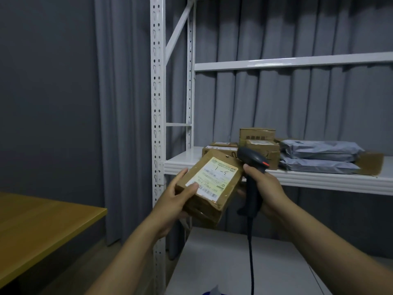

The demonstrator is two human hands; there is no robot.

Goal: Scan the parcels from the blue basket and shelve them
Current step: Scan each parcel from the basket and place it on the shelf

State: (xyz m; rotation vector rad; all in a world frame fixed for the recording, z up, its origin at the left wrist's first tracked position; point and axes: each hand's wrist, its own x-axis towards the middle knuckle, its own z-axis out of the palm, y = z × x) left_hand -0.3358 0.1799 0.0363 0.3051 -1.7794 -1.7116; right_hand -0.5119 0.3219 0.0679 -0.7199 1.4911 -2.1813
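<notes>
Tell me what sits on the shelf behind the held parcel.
Several cardboard boxes and two stacked grey mailer bags on the white shelf. The held parcel and the scanner cover the boxes' front edges.

Wooden table (pixel 42 220) at left; dark wall (pixel 46 81) behind it; grey curtain (pixel 123 124) alongside.

Label (pixel 210 177) on parcel (pixel 205 209), handwritten "3-1", printed "PB02"

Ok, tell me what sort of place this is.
Probably a parcel storeroom or pickup point. A white metal rack holds cardboard boxes and grey mailer bags, the right hand grips a corded barcode scanner, and the left hand holds a labelled parcel.
</notes>
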